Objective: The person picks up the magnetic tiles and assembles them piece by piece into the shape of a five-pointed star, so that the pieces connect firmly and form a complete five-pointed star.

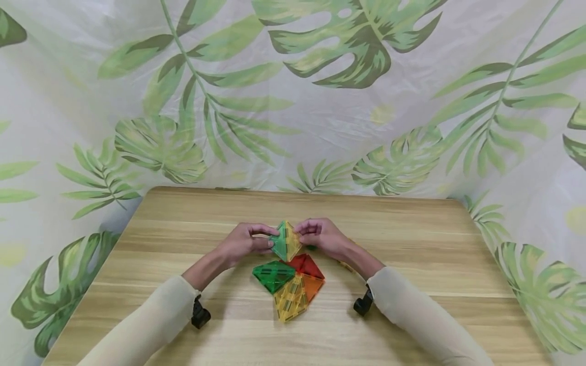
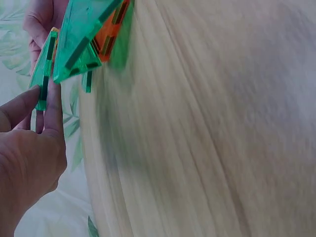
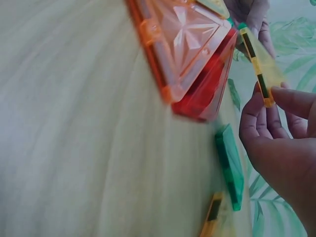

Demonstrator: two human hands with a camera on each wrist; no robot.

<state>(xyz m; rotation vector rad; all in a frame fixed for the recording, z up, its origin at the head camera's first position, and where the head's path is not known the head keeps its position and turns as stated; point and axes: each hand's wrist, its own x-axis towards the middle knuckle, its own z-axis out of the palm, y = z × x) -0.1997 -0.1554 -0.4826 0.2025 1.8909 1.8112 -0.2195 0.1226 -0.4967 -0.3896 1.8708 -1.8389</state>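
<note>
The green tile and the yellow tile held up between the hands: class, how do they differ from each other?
The green tile is on the left, pinched by the left hand; the yellow tile is on the right, pinched by the right hand. They differ in colour. Both are translucent triangles, raised off the table, leaning together at the top.

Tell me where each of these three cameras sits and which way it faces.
Head: worn on the head, looking forward and down at the wooden table; both sleeves, left hand and right hand show, holding a green tile and yellow tile.
Left wrist: on the left wrist, looking along the tabletop; left-hand fingers pinch the green tile.
Right wrist: on the right wrist, likewise low; right-hand fingers pinch the yellow tile.
Shared: both wrist views catch the opposite hand and the tile cluster.
</note>
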